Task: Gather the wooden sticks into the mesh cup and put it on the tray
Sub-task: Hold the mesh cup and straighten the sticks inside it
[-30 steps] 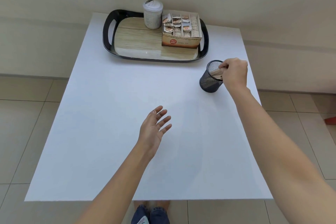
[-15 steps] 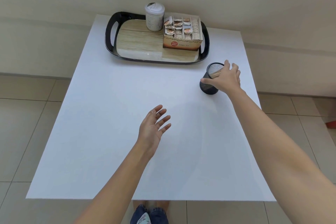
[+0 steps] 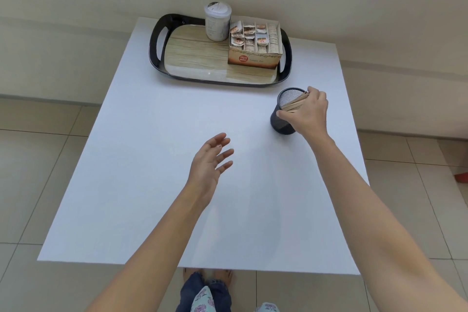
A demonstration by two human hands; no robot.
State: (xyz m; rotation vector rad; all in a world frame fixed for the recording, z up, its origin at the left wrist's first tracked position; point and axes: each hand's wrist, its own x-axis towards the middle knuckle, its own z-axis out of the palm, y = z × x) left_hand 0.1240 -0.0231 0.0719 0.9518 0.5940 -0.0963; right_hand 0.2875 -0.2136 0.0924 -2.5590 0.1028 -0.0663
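A plain white table [image 3: 177,185] stands on pale floor tiles against a cream wall, matte and bare over most of its top. The right hand [image 3: 307,113] wraps the mesh cup [image 3: 285,119], thumb on the near wall and fingers over the far rim, closed on it so the cup can be lifted whole. The cup is a dark cylinder of fine wire mesh, standing on the table just short of the tray's [image 3: 158,40] near right corner. Inside it the wooden sticks [image 3: 295,104] lean as one flat, pale bundle toward the fingers; none lie loose on the table, so gathering looks finished and the carry remains. The left hand [image 3: 210,162] hovers open and empty, well nearer the person than the cup. On the tray, glossy black rim around a wood-grain floor, a lidded jar [image 3: 217,24] and a cardboard sachet box [image 3: 254,44] fill the far right, leaving bare space to the left.
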